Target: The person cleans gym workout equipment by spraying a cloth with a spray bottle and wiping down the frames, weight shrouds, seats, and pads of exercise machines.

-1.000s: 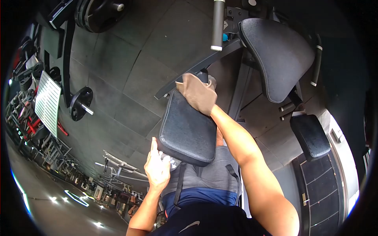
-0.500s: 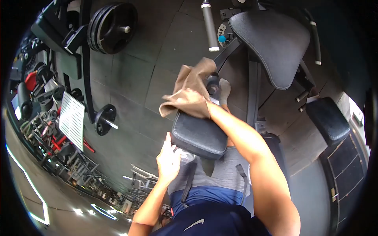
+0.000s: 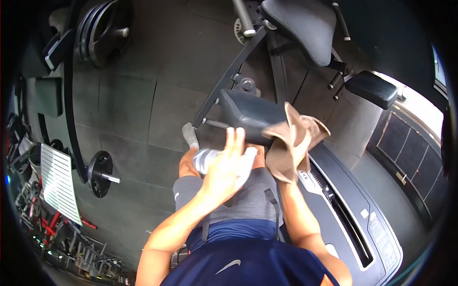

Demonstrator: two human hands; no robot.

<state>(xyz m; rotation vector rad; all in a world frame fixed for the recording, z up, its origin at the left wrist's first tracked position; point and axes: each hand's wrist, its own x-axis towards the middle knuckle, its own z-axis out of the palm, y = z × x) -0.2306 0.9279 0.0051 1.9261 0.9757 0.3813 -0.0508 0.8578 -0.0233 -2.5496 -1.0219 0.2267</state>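
Note:
My right hand (image 3: 299, 148) is wrapped in a folded brown cloth (image 3: 281, 159) and grips it, at the near right corner of a black padded cushion (image 3: 250, 112). Close in front of my thighs, my left hand (image 3: 226, 174) holds a white, blurred, bottle-like thing (image 3: 205, 159), which shows on both sides of the hand. Two of its fingers point up toward the cushion's near edge. The cushion belongs to a gym machine, whose dark metal frame (image 3: 229, 78) runs beneath it.
Ahead stands a larger black seat pad (image 3: 305, 26), with a smaller pad (image 3: 372, 88) to its right. A grey machine housing (image 3: 362, 214) lies along my right side. Weight plates (image 3: 107, 35) and a loaded bar end (image 3: 100, 174) are at left, over dark floor mats (image 3: 129, 109).
My right hand and the cloth have moved right, off the cushion's far left part to its near right corner. My left hand has come in front of my thighs. The view has shifted.

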